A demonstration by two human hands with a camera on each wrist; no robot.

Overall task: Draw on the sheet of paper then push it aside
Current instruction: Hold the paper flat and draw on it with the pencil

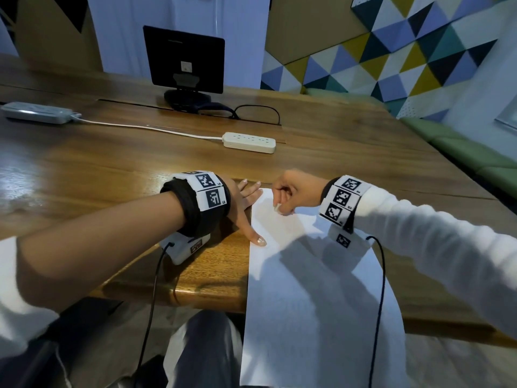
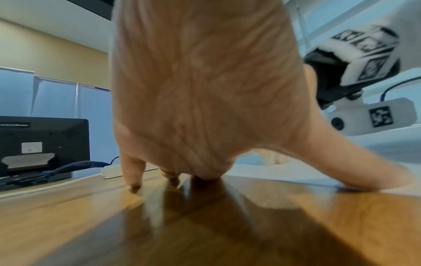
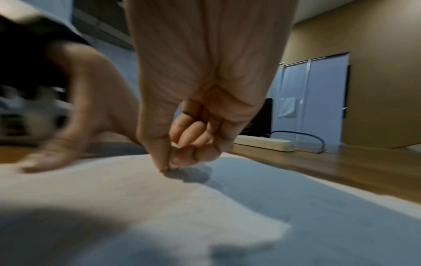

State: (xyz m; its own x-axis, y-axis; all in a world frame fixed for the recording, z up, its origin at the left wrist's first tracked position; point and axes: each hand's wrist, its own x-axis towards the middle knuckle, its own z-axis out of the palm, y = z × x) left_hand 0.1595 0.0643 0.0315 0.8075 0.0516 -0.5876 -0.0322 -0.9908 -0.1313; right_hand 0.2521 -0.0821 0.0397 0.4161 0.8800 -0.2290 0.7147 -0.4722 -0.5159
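A white sheet of paper (image 1: pixel 321 289) is seen at the lower centre of the head view, its far end lying on a wooden table (image 1: pixel 112 169) and its near end hanging past the table's front edge toward the lap. The left hand (image 1: pixel 246 200) is spread flat, fingers straight, its thumb (image 1: pixel 258 239) pressed on the sheet's left edge. The right hand (image 1: pixel 293 191) is curled above the sheet's upper end, thumb and fingertips (image 3: pixel 169 166) pinched together at the paper; whether a small drawing tool is held there cannot be told. No marks can be made out on the sheet. The paper is judged light, thin and floppy, likely to slide easily on the polished wood and to crease if pinched; it is best steadied and pushed by flat fingers on the part borne by the table.
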